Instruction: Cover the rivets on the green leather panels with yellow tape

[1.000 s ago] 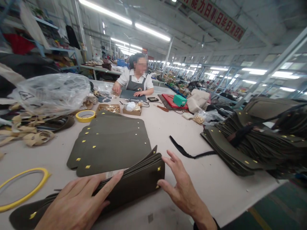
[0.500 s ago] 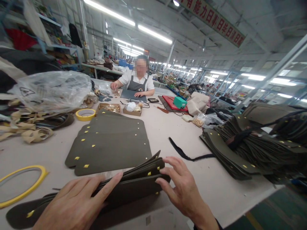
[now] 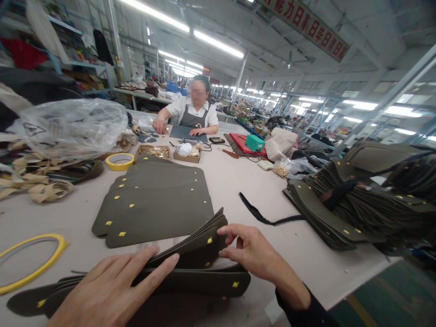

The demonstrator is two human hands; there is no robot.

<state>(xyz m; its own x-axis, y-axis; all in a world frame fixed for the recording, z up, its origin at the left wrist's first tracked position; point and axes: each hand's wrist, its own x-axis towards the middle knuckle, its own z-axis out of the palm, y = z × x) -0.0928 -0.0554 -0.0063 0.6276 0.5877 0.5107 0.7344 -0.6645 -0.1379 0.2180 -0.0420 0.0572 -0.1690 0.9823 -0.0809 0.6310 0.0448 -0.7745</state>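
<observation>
A stack of dark olive panels (image 3: 200,282) with yellow tabs lies slanting at the front of the table. My left hand (image 3: 117,284) rests across its left and middle part, fingers stretched and spread. Several upper panels (image 3: 197,247) are fanned up from the stack at their right end. My right hand (image 3: 254,250) is at that raised end, fingers bent and thumb apart from the forefinger, the tips at the panel edges. Beyond the stack, more olive panels (image 3: 163,211) lie flat and overlapping, with yellow tabs and small metal studs.
At left lie yellow tape rolls (image 3: 120,161) and a plastic bag (image 3: 71,127). Boxes of gold hardware (image 3: 154,152) stand farther back. A black strip (image 3: 259,217) lies near a tied panel bundle (image 3: 344,209) at right. A co-worker (image 3: 194,113) sits across the table.
My right hand has shifted slightly left and down. A lower panel has dropped away from the raised ones, widening the gap at the right end. My left hand stays on the stack.
</observation>
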